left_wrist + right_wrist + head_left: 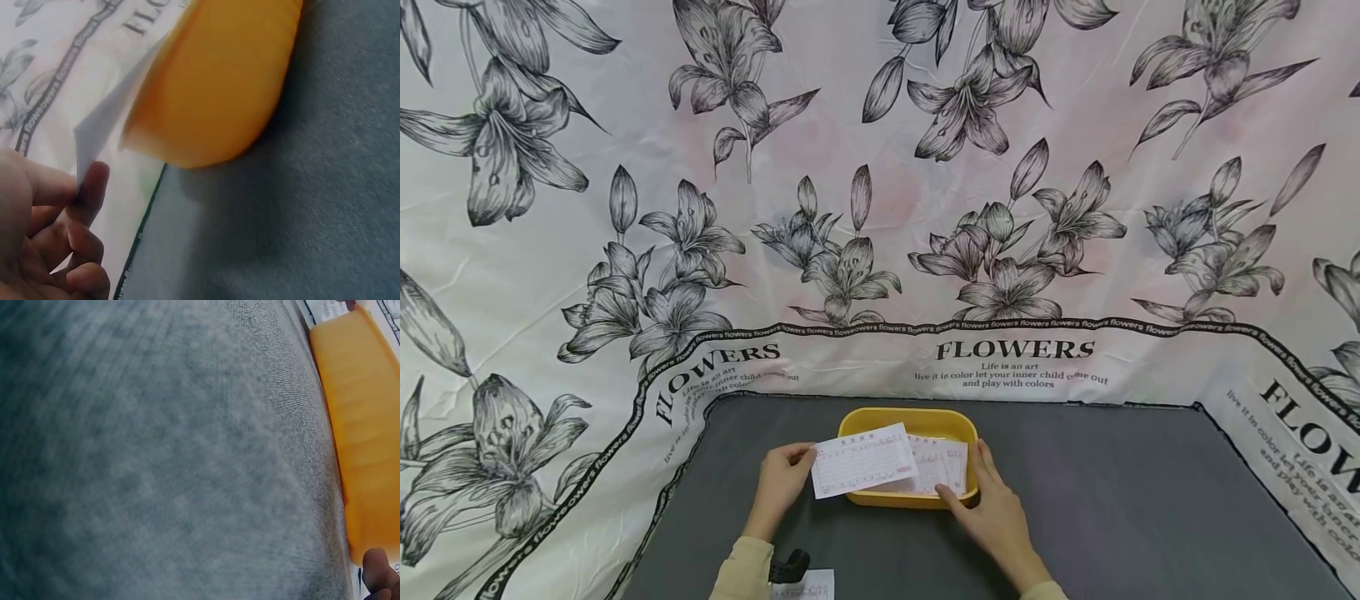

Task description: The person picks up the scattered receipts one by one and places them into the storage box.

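A yellow plastic basket (910,500) stands on the grey tabletop, with printed paper slips (951,462) lying in it. My left hand (781,483) pinches the left edge of another printed slip (861,462), tilted over the basket's left part. In the left wrist view the thumb and index finger hold this slip (109,119) beside the basket wall (219,87). My right hand (996,508) grips the basket's right end, thumb over the front rim and fingers along the side. Only its fingertips (376,569) show in the right wrist view, against the basket (365,437).
One more printed slip (808,586) lies near the front edge of the view, partly hidden by a black wrist strap (790,567). Behind the grey tabletop (1120,500) hangs a white cloth (850,375) with flower prints, also running along both sides.
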The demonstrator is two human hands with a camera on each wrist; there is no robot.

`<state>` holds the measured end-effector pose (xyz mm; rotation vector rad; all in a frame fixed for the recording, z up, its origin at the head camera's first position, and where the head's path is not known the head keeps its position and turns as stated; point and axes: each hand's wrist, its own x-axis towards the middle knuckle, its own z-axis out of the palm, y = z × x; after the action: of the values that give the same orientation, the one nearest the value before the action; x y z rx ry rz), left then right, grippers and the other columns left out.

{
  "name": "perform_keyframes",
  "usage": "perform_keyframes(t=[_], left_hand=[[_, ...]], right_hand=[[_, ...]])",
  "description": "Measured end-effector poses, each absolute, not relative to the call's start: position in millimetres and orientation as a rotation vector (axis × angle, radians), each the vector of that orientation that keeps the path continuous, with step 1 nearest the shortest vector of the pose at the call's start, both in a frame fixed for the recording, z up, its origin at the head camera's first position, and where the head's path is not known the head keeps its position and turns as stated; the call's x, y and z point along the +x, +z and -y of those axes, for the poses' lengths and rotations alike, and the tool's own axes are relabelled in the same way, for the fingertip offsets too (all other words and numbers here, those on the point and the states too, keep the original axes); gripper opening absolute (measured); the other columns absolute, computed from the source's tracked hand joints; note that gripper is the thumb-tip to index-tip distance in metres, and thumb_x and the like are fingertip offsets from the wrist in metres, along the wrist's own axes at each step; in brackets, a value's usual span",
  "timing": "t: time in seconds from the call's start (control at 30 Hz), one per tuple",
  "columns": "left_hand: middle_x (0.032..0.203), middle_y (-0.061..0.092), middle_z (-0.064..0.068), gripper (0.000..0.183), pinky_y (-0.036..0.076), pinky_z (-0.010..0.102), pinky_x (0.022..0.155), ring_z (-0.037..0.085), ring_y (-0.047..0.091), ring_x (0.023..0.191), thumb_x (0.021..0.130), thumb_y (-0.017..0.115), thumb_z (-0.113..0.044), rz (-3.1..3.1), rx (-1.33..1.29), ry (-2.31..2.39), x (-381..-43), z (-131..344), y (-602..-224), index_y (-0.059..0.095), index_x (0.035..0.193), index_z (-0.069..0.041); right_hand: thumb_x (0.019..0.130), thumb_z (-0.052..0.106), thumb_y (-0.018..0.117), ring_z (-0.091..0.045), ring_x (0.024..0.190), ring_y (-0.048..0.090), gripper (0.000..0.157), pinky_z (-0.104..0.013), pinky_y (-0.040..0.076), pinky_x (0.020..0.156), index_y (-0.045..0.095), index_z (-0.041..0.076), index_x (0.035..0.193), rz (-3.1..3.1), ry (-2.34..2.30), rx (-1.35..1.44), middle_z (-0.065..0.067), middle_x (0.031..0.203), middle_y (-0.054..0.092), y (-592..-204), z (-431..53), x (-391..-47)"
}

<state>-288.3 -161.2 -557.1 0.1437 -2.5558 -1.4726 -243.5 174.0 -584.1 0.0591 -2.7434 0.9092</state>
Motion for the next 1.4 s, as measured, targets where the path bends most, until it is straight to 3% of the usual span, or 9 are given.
perform_keyframes(t=[0.47,0.7,0.9,1.4], left_hand=[[0.097,0.077,0.008,0.021,0.052,0.031,0.067,0.017,0.062,0.079,0.103,0.067,-0.011,2.64,0.148,-1.382,-296,146,-544,0.08,0.113,0.001],[0.093,0.077,0.006,0.02,0.051,0.029,0.063,0.015,0.061,0.075,0.102,0.069,-0.012,2.683,0.083,-1.292,-304,136,-539,0.081,0.11,0.0],[0.093,0.078,0.006,0.02,0.054,0.03,0.065,0.014,0.064,0.076,0.101,0.07,-0.013,2.733,0.025,-1.223,-307,125,-529,0.082,0.112,-0.001],[0.1,0.08,0.009,0.017,0.064,0.044,0.077,0.022,0.075,0.088,0.101,0.072,-0.013,2.901,-0.097,-0.97,-320,94,-527,0.083,0.109,-0.003]], right_hand=[[0.092,0.064,0.074,-0.045,0.101,0.073,0.102,-0.059,0.06,0.079,0.036,0.003,0.164,2.733,0.912,0.058,-0.017,0.17,0.036,-586,-174,-242],[0.093,0.065,0.071,-0.049,0.115,0.069,0.102,-0.061,0.059,0.087,0.035,0.001,0.164,2.737,0.921,0.061,-0.018,0.17,0.034,-586,-173,-241],[0.093,0.065,0.072,-0.048,0.113,0.07,0.102,-0.059,0.06,0.084,0.035,0.001,0.164,2.735,0.909,0.061,-0.018,0.17,0.035,-584,-172,-242],[0.093,0.066,0.071,-0.049,0.119,0.067,0.103,-0.062,0.057,0.092,0.035,0.002,0.164,2.747,0.912,0.049,-0.016,0.171,0.034,-584,-173,-242]])
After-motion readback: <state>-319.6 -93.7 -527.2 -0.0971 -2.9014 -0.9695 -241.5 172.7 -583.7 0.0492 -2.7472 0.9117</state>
